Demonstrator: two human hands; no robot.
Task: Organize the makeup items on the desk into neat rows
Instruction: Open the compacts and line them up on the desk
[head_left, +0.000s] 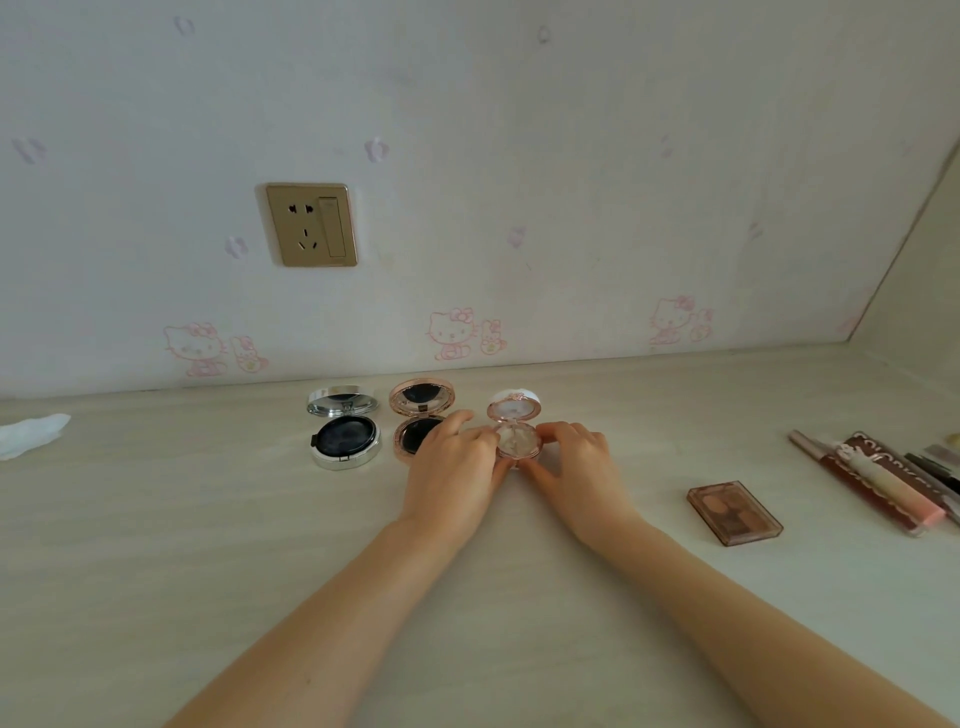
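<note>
Small pink compact (515, 429), lid up, sits on the desk (208, 519) between both hands. Left hand (457, 467) grips it at 9 o'clock, right hand (576, 462) at 3 o'clock, fingers curled round the base.

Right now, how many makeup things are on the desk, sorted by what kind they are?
Round open compacts: 3 (silver compact, rose-gold compact, small pink compact held by the left hand and right hand)
Brown eyeshadow palette: 1
Long tubes and sticks: at least 4; they overlap and run off the edge
Total: at least 8
</note>
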